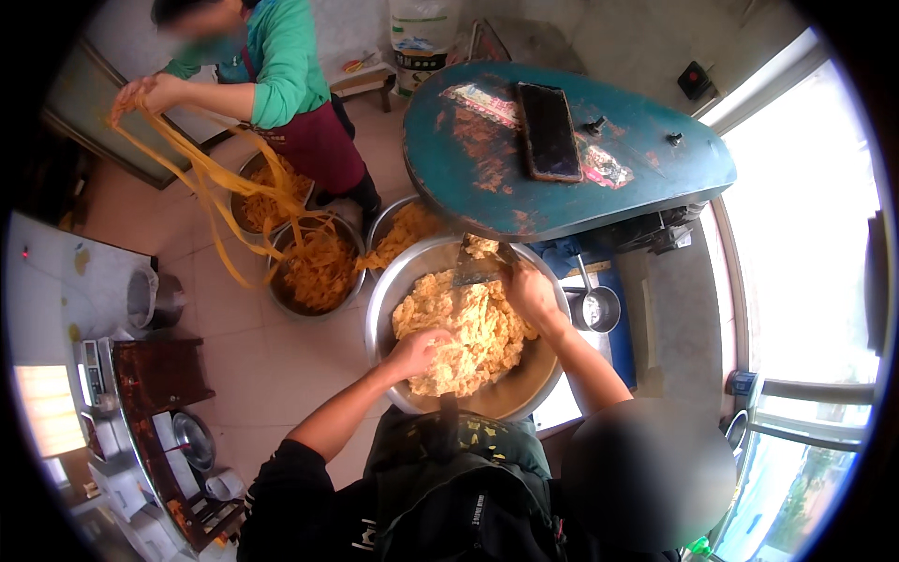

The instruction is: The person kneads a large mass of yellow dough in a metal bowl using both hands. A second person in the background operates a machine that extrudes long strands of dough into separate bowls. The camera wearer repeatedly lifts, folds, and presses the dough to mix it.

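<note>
A large steel bowl (377, 305) holds crumbly pale yellow dough (478, 347). My left hand (417, 351) is in the bowl's left side, its curled fingers sunk partly into the dough. My right hand (529, 293) grips a dark flat scraper (478, 273) at the bowl's upper right, with a lump of dough on the blade. The scraper lies beneath the front edge of a teal machine housing (440, 178).
A co-worker (286, 75) at upper left lifts long orange strips (201, 178) over pans (356, 290) of similar strips. A phone (548, 131) lies on the machine. A small saucepan (597, 309) sits right, a dark cabinet (164, 375) left, a window (796, 234) far right.
</note>
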### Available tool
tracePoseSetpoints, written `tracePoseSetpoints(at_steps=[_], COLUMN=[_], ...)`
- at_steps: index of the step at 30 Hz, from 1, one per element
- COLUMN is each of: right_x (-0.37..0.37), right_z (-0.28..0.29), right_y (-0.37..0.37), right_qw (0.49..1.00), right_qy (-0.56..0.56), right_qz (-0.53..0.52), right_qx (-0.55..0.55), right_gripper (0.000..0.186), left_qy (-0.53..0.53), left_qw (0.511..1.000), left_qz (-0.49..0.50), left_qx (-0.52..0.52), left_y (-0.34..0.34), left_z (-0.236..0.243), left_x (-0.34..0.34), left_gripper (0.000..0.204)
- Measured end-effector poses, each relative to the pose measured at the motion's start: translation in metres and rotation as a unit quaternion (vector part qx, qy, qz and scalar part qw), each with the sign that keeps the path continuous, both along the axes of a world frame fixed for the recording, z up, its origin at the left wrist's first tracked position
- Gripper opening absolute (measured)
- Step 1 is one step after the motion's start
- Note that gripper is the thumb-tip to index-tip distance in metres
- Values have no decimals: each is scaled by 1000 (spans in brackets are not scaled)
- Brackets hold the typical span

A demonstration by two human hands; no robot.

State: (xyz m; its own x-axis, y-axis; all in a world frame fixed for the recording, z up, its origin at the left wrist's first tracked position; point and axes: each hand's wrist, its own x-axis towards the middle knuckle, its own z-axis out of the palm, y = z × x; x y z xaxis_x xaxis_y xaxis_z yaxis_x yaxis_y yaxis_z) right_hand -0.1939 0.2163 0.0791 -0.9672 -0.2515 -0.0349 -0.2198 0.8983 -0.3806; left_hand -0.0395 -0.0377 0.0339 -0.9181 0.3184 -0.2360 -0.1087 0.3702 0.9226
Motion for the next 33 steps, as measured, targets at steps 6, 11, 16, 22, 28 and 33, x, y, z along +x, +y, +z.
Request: tracePoseSetpoints(at_steps=[6, 11, 16, 22, 28, 33], right_x=[-13, -6, -9, -8, -25, -18], right_z=[-5, 5, -4, -24, -29, -27], right_y=[-3, -20, -11, -15, -26, -23], right_qw=[1000, 999, 998, 990, 999, 999], right_qy=[8, 5, -21, 121, -10, 32], right_qz=[20, 14, -3, 15, -17, 5], right_qx=[6, -36, 52, -77, 33, -22], right_gripper=[52, 47, 40, 39, 33, 38], left_qy=[-79, -80, 95, 122, 99, 60], left_qw=[992, 984, 981, 941, 967, 974], left_qz=[97, 146, 86, 60, 96, 168], left_qx=[2, 63, -145, -309, -212, -138], left_y=[-20, -25, 3, 11, 1, -2], left_z=[-27, -35, -14, -26, -28, -4], left_x=[18, 30, 36, 28, 27, 39], left_gripper=[29, 32, 48, 60, 43, 30])
